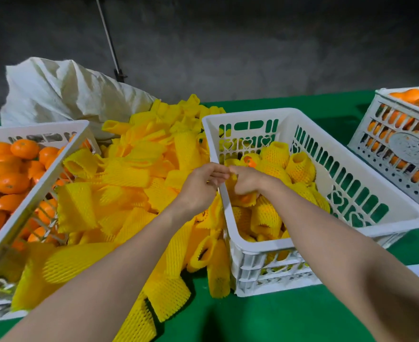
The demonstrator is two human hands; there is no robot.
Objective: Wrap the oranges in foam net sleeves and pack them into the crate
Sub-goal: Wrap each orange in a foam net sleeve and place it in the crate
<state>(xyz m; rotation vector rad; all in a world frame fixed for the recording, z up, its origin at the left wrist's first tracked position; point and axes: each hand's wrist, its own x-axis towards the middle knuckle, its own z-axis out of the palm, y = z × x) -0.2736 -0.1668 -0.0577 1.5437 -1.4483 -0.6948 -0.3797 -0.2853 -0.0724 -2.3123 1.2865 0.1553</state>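
- Both hands meet over the near-left rim of the packing crate (253, 114), so the wrap can finish right above where the fruit goes.
- Right hand (246, 180): fingers curled round a sleeved orange (244, 200), gripping it from above, just inside the crate wall.
- Left hand (198, 191): thumb and fingertips look pinched on the sleeve's loose end, likely tugging the net over the fruit. The exact contact is hidden behind the knuckles.
- Wrapped oranges (299, 166) already lie in the packing crate, bunched toward its left side. The right half looks bare, so packing is judged partly done.
- A pile of foam net sleeves (134, 174) sits between the two crates, close to the left hand for quick grabs.
- Bare oranges (13, 181) fill the supply crate (43, 124) on the left, tilted toward the person for easy reach.
- A far crate (400, 149) at the right also holds oranges, well apart from the hands.
- A white sack (63, 92) slumps behind the pile, and all of it rests on the green table (277, 317).
- Next call, as a judgement: set this one down beside the others.
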